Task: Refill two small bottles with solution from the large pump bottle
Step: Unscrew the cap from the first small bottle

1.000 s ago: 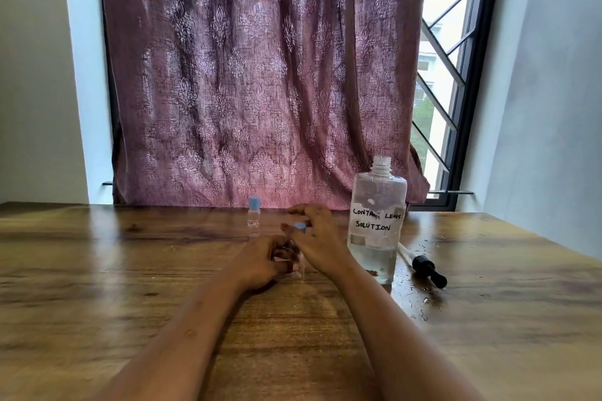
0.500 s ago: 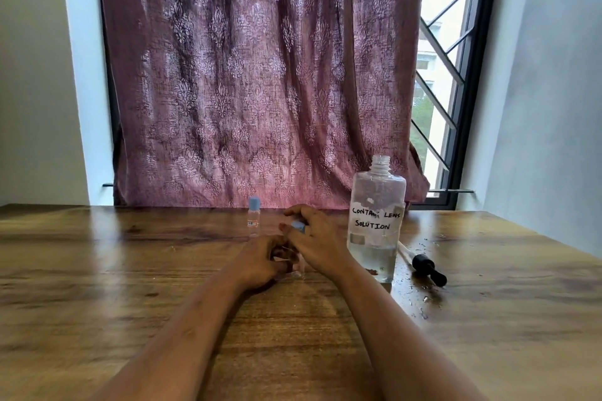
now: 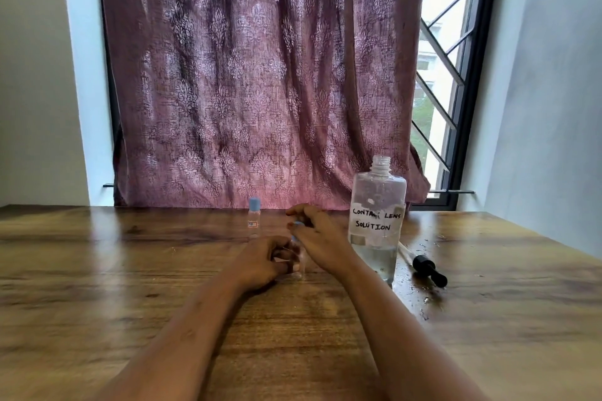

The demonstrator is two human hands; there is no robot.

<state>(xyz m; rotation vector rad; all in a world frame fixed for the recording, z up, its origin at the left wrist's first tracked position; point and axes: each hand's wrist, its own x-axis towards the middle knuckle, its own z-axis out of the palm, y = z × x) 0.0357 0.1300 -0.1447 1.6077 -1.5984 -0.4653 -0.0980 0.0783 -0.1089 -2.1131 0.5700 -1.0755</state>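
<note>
A small clear bottle (image 3: 299,265) stands on the wooden table (image 3: 130,286), mostly hidden between my hands. My left hand (image 3: 264,262) grips its body. My right hand (image 3: 321,239) pinches its blue cap (image 3: 297,224) on top. A second small bottle (image 3: 253,216) with a blue cap stands upright behind, apart from both hands. The large clear bottle (image 3: 376,221), hand-labelled "contact lens solution", stands open-necked to the right, about a third full. Its black pump head with tube (image 3: 425,265) lies on the table beside it.
Small wet drops (image 3: 423,299) and specks dot the table around the pump head. A maroon curtain (image 3: 254,75) hangs behind the table's far edge, with a barred window (image 3: 446,58) at the right.
Both hands stay on the near small bottle; my right fingers shift slightly on the cap. Nothing else has moved.
</note>
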